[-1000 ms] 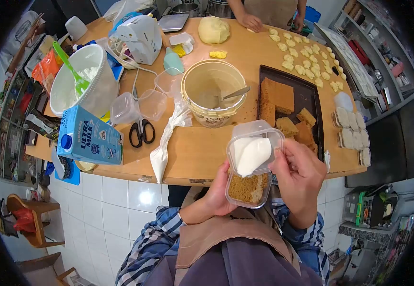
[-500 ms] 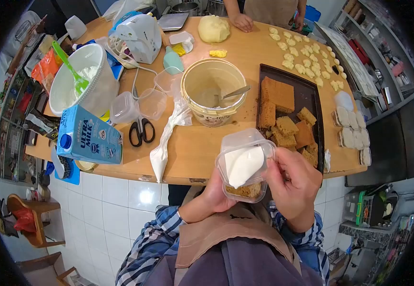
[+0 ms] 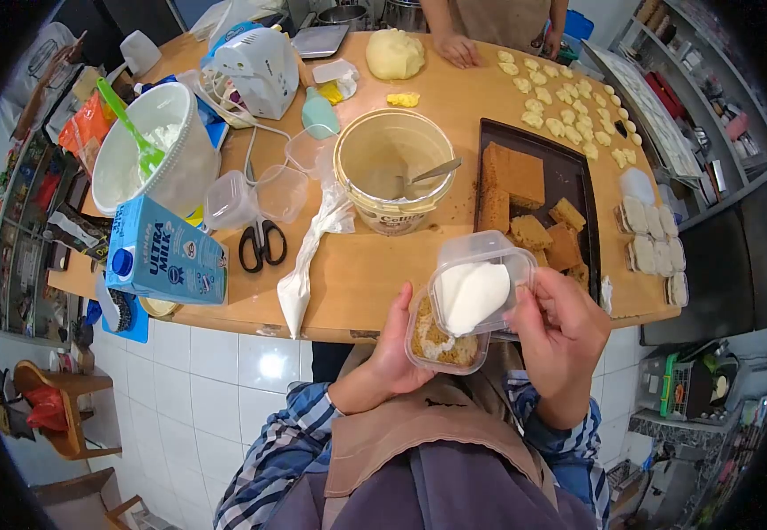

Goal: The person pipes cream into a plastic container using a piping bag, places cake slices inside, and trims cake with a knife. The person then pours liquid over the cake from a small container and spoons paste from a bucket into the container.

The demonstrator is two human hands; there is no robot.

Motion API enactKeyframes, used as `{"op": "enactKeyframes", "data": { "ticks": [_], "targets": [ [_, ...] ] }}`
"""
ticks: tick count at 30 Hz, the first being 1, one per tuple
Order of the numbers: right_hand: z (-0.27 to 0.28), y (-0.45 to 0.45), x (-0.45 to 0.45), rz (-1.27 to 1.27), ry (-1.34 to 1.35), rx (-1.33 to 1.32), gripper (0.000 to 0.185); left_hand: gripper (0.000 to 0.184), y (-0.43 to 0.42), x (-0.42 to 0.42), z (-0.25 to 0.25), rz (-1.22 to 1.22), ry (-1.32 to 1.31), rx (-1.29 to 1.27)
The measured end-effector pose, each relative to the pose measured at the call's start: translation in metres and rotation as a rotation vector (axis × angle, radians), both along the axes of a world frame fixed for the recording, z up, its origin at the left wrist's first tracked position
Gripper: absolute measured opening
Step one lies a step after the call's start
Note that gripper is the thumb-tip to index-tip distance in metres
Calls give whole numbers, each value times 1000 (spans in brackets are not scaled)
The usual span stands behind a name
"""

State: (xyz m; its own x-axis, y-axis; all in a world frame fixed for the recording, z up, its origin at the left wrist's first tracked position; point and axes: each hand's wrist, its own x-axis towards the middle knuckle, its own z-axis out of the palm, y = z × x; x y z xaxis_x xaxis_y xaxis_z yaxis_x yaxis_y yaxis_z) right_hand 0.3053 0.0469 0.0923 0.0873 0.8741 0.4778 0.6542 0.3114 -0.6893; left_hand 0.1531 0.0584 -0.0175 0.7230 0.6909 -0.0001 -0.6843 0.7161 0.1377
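Note:
Low in front of me, my left hand (image 3: 391,352) is closed around a clear plastic tub (image 3: 482,357). Brown cake (image 3: 441,340) with whitish smears lies inside it. My right hand (image 3: 569,331) pinches the right edge of another clear tub (image 3: 489,245), which holds a thick mass of white cream (image 3: 474,296). This cream tub is tilted and overlaps the upper right of the cake tub; whether they touch I cannot tell. Beyond them stands a large bucket (image 3: 392,208) with a spoon (image 3: 436,170) in it.
On the right, a dark tray (image 3: 583,221) carries cut cake (image 3: 516,177). A piping bag (image 3: 299,274), scissors (image 3: 262,247), milk carton (image 3: 167,256) and white bowl (image 3: 189,132) are on the left. Filled tubs (image 3: 653,238) line the right edge. Another person's hand (image 3: 459,50) rests beside dough pieces.
The cream tub has moved up and right in my right hand, uncovering more of the cake in the lower tub. The other person's hand has shifted slightly right.

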Motion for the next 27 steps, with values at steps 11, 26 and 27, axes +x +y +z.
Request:
{"op": "enactKeyframes", "data": {
  "ticks": [11, 26, 27],
  "targets": [
    [-7, 5, 3, -15, 27, 3, 16, 72, -5, 4, 17, -60, 311, -39],
    [-9, 2, 9, -22, 58, 59, 19, 67, -3, 0, 2, -54, 152, -88],
    [-10, 3, 9, -17, 67, 60, 19, 67, -3, 0, 2, -60, 154, -77]
  ]
}}
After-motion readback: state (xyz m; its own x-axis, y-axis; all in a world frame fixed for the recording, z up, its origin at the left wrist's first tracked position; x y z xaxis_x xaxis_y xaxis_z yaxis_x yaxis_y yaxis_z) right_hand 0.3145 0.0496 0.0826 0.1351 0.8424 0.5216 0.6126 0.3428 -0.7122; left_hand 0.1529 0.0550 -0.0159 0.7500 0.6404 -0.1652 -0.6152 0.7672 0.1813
